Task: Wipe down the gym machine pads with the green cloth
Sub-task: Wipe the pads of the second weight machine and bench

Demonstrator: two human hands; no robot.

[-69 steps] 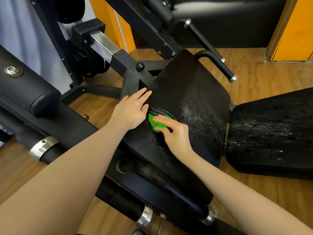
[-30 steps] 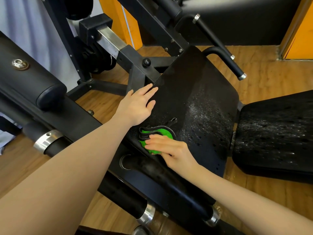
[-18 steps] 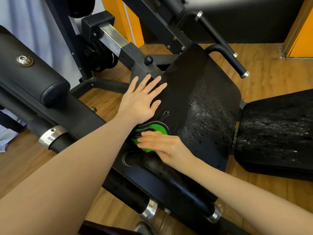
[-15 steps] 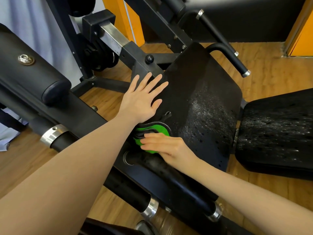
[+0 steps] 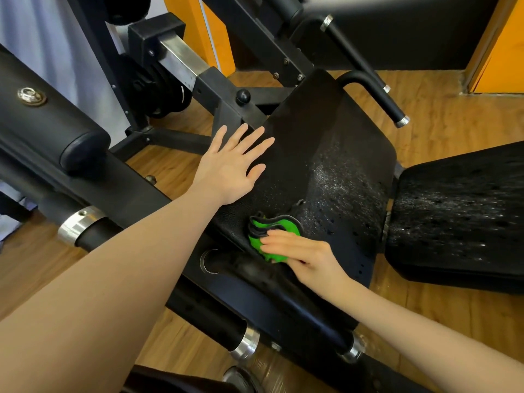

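The green cloth (image 5: pixel 270 236), bunched up and with a dark edge, lies on the lower left part of the black seat pad (image 5: pixel 326 154), close to the pad's near edge. The right hand (image 5: pixel 306 256) rests on top of it, and its fingers (image 5: pixel 276 241) lie almost straight and flat over the cloth, pressing it against the pad rather than curling around it. The left hand (image 5: pixel 232 165) lies flat on the upper left edge of the same pad, with the fingers released and spread apart; the fingertips point up toward the machine frame. The right half of the seat pad is covered with small shining drops, while the part near the left hand looks dull and dark. Just beside this pad, on the right, there is a second black pad (image 5: pixel 459 217), also speckled with wet drops. A curved black handle (image 5: pixel 374 95) with a metal tip rises behind the seat pad. On the left, a round padded roller (image 5: pixel 56 123) sits on a thick black bar with a silver collar (image 5: pixel 78 225). The machine stands on a wooden floor (image 5: pixel 442 109), and orange wall panels (image 5: pixel 502 46) show at the back.
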